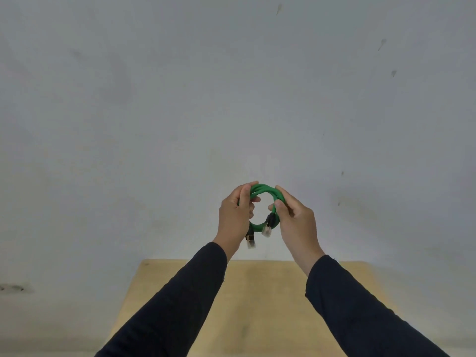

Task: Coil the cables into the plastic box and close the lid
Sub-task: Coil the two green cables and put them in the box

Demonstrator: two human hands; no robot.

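Your left hand (235, 215) and right hand (296, 217) pinch the round green ethernet cable coil (265, 190), hiding its sides above the wooden table (257, 292).

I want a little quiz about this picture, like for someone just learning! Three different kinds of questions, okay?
1. True or false: the green cable is wound into a ring and held up in the air.
2. Which hands hold the coil? A) left only B) right only C) both
3. Fill in: two clear ____ hang from the bottom of the coil.

Key
1. True. It is held above the wooden table.
2. C. The left hand grips one side, the right hand the other.
3. Plugs.
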